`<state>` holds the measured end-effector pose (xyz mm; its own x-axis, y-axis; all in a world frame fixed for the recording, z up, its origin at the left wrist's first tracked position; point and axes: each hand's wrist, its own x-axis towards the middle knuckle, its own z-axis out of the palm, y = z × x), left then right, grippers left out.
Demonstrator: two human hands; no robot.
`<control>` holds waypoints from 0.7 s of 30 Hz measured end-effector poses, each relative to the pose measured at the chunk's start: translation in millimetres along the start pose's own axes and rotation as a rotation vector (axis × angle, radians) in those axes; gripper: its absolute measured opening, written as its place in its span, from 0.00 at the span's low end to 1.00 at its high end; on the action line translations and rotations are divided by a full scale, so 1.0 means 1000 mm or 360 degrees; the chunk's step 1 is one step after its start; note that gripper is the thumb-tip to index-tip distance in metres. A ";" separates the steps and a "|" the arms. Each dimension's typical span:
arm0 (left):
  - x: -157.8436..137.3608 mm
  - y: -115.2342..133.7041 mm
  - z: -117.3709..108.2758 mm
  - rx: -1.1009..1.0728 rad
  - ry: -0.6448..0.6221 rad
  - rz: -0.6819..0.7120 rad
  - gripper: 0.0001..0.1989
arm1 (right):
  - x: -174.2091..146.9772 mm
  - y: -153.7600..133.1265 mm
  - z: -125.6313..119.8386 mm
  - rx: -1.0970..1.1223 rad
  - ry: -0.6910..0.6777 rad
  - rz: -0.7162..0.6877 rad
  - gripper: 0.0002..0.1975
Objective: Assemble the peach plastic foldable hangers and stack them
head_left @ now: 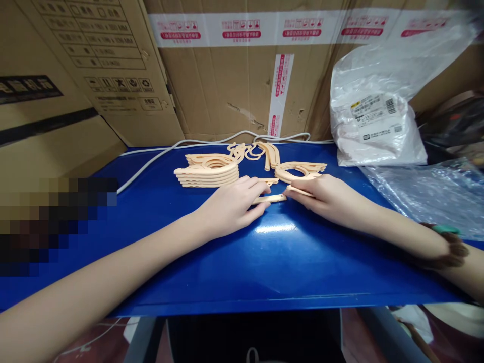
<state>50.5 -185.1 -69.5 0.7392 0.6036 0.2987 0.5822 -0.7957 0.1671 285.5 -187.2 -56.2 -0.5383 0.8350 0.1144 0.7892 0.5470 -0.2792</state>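
My left hand [232,206] is closed with thumb and fingers around a cream plastic hanger arm [276,198], whose end sticks out to the right. Close by, my right hand [330,196] pinches another cream hanger arm [300,191]; the two ends nearly meet, with a small gap. Whether they belong to one hanger is hidden by my fingers. Behind my left hand lies a neat stack of folding hangers [206,177]. More folding hangers [295,171] lie behind my right hand, with several hooks [253,152] between the groups.
Cardboard boxes [219,80] wall off the back and left of the blue table [242,267]. A white cable [151,160] runs along the rear. At the right stand a white plastic bag [372,116] with a label and clear plastic wrap [434,191].
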 end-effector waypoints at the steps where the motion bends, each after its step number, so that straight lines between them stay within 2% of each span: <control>1: 0.000 -0.001 0.000 -0.0011 0.0002 0.0000 0.13 | -0.001 -0.001 -0.001 0.0032 -0.0009 -0.0020 0.22; 10: 0.001 0.000 -0.001 0.0043 0.0012 0.0003 0.11 | -0.001 -0.002 -0.002 0.0246 0.0037 0.0019 0.22; 13: 0.000 -0.002 0.000 -0.0005 0.0035 0.0079 0.12 | 0.000 0.001 -0.001 0.0217 0.0043 0.0069 0.23; 16: 0.000 -0.005 0.004 -0.0078 0.0064 0.0130 0.14 | 0.001 0.001 0.000 0.0304 0.0060 0.0007 0.22; 21: 0.001 -0.010 0.008 -0.0191 -0.0061 0.0064 0.13 | 0.000 -0.001 -0.001 0.0338 0.0106 -0.0050 0.24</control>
<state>47.6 -176.1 -78.9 0.7750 0.5706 0.2715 0.5088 -0.8183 0.2674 285.0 -187.5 -54.8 -0.5354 0.8237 0.1867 0.6887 0.5537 -0.4680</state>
